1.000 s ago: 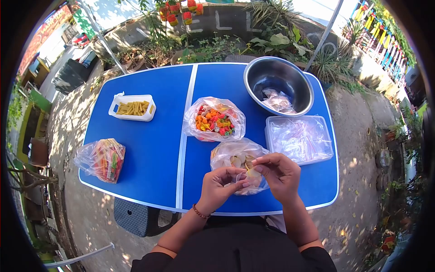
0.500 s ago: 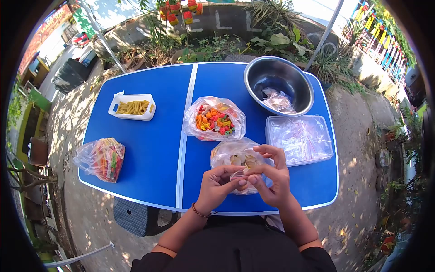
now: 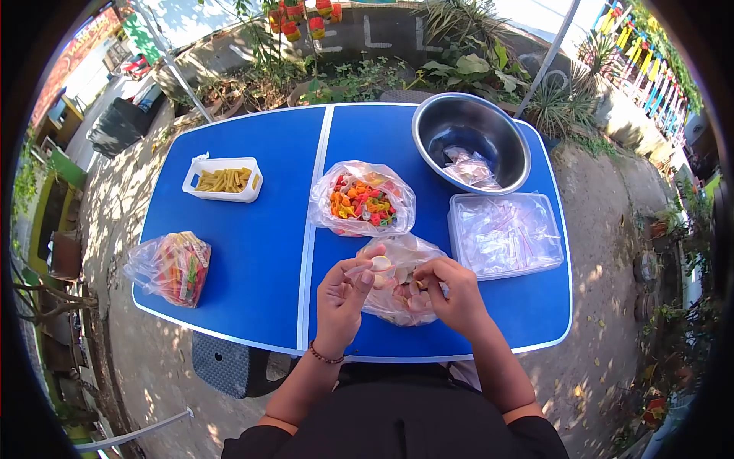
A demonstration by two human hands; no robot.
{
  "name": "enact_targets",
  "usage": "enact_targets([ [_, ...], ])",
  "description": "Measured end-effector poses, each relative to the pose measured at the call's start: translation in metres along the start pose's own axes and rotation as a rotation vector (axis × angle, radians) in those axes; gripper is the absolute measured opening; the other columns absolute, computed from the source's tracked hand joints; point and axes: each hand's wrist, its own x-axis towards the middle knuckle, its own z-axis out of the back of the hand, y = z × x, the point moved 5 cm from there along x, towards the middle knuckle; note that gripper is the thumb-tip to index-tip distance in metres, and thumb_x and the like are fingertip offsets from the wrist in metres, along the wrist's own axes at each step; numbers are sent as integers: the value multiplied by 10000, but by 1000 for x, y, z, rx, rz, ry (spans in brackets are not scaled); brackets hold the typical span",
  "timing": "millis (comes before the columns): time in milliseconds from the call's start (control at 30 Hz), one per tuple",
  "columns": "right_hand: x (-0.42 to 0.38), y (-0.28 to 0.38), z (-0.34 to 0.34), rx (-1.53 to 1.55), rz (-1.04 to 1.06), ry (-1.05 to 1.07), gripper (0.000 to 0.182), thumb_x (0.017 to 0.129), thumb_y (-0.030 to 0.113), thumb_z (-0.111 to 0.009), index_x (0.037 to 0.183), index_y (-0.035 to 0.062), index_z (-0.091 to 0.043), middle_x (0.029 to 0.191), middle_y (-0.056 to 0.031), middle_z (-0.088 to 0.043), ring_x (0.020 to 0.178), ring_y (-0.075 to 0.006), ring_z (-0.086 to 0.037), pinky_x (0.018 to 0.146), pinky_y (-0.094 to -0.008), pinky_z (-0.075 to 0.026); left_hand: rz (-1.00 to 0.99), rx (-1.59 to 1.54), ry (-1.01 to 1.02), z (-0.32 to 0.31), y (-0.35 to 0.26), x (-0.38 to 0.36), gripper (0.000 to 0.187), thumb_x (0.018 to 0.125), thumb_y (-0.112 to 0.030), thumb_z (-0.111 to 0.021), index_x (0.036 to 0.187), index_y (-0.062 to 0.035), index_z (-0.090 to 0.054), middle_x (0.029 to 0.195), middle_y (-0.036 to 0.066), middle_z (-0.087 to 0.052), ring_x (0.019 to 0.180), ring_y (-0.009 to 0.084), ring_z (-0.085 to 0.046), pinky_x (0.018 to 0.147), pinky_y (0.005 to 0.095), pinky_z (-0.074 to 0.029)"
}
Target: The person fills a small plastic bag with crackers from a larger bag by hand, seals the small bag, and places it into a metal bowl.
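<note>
My left hand [image 3: 342, 301], with a beaded bracelet at the wrist, pinches a small clear bag [image 3: 381, 265] that has a pale round piece in it. My right hand [image 3: 454, 294] is at the right side of an open plastic bag [image 3: 405, 249] of pale pieces, its fingers bent together over the contents; what they grip, if anything, is too small to name. Just behind stands an open bag of red, orange and green pieces [image 3: 363, 202].
On the blue table [image 3: 237, 268] are a white tub of yellow sticks [image 3: 256, 188], a tied bag of colourful packets [image 3: 177, 268], a steel bowl holding small packets [image 3: 427, 126] and a clear box of plastic bags [image 3: 506, 233]. A grey stool [image 3: 218, 369] stands below the table's front edge.
My hands have moved apart. The left one has gone up and left with the small bag, while the right has lowered onto the bag of pale pieces.
</note>
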Motion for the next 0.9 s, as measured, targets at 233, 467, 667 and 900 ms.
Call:
enact_targets([
  [233, 0, -14, -30, -566, 172, 31, 140, 763, 116, -727, 856, 12, -712, 1004, -105, -658, 940, -308, -630, 831, -425, -525, 41, 85, -22, 2, 2, -6, 233, 1020, -167, -627, 1183, -1, -620, 1145, 132, -703, 967, 117, -685, 851, 253, -541],
  [467, 3, -20, -45, -734, 121, -40, 189, 728, 173, -741, 843, 28, -698, 1008, -90, -631, 977, -289, -599, 826, -411, -502, 79, 81, -22, -4, 2, -5, 274, 1028, -194, -614, 1216, 3, -578, 1082, 120, -708, 963, 143, -699, 834, 262, -568],
  [667, 2, -14, -36, -670, 158, -26, 141, 778, 127, -690, 854, 9, -671, 1008, -103, -630, 960, -301, -601, 806, -417, -503, 181, 69, 44, -1, 9, -6, 290, 1052, -195, -552, 1264, -6, -493, 1198, 260, -679, 1081, 322, -705, 888, 380, -593],
  [900, 2, -2, -10, -213, 20, -31, 50, 892, 24, -620, 904, -22, -633, 912, -106, -639, 814, -246, -645, 717, -347, -528, 143, 85, 53, -7, 5, -6, 281, 1057, -190, -543, 1263, 0, -522, 1178, 242, -694, 1072, 285, -709, 872, 358, -598],
])
